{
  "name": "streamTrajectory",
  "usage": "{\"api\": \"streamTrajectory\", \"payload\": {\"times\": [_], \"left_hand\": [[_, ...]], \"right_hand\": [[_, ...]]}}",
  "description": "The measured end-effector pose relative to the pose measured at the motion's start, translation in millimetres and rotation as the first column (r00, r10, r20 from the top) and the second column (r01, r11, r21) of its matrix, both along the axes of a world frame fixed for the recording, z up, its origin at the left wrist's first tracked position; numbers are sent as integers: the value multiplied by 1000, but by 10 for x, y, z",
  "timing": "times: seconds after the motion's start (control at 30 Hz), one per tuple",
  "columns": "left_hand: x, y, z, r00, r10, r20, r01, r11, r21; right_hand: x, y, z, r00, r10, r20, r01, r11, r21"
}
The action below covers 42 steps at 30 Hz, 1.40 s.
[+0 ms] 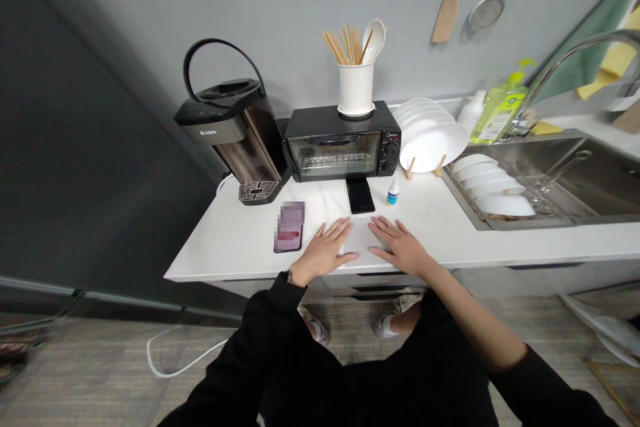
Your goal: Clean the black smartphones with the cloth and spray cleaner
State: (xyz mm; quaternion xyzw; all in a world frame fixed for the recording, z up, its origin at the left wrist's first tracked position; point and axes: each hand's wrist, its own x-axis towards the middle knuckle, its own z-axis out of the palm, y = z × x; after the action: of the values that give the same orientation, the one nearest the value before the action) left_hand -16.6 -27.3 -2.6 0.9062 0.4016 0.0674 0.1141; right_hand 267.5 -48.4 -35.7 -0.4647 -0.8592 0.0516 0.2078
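Observation:
Both palms lie flat near the front edge of the white counter (210,247). My left hand (326,252) has its fingers stretched out and rests on the left side of a thin whitish sheet (359,243), whose exact kind I cannot make out. On the sheet's right side, my right hand (400,245) is spread in the same way. Just beyond the fingertips lies a black phone (361,195), with a small white bottle with a blue label (393,192) upright to its right. Left of my left hand is another phone (290,227) with a lit, partly pixelated screen.
Behind stands a black toaster oven (340,143) bearing a white utensil cup (356,88). A water dispenser (245,140) is at the left. On the right are racked white plates (433,145), a green soap bottle (500,110) and a steel sink (590,173) holding bowls (493,183).

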Motion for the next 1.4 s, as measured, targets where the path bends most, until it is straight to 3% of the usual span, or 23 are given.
{"api": "streamTrajectory", "payload": {"times": [0.23, 0.37, 0.67, 0.97, 1.2, 1.3, 1.4], "left_hand": [[33, -57, -32, 998, -24, 60, 21, 999, 50], [63, -22, -41, 993, 19, 120, -30, 995, 91], [86, 43, -132, 999, 16, 45, -18, 998, 56], [256, 319, -141, 1000, 1, 22, -1, 1000, 26], [193, 272, -123, 998, -10, 66, 9, 1000, 16], [162, 183, -88, 994, 28, 105, -30, 999, 14], [126, 81, -107, 996, -16, 87, 14, 1000, 19]], "right_hand": [[63, -27, 46, 999, 45, 16, -45, 999, -19], [72, -27, 59, 1000, 11, -3, -11, 1000, 24], [102, 30, -77, 997, 25, 76, -24, 1000, -15], [-115, 317, -18, 1000, -20, -20, 20, 1000, -5], [-130, 238, -21, 997, -24, -78, 24, 1000, 1], [-60, 174, -48, 956, -120, -267, 133, 991, 29], [73, 249, -115, 807, -320, -496, 385, 922, 33]]}}
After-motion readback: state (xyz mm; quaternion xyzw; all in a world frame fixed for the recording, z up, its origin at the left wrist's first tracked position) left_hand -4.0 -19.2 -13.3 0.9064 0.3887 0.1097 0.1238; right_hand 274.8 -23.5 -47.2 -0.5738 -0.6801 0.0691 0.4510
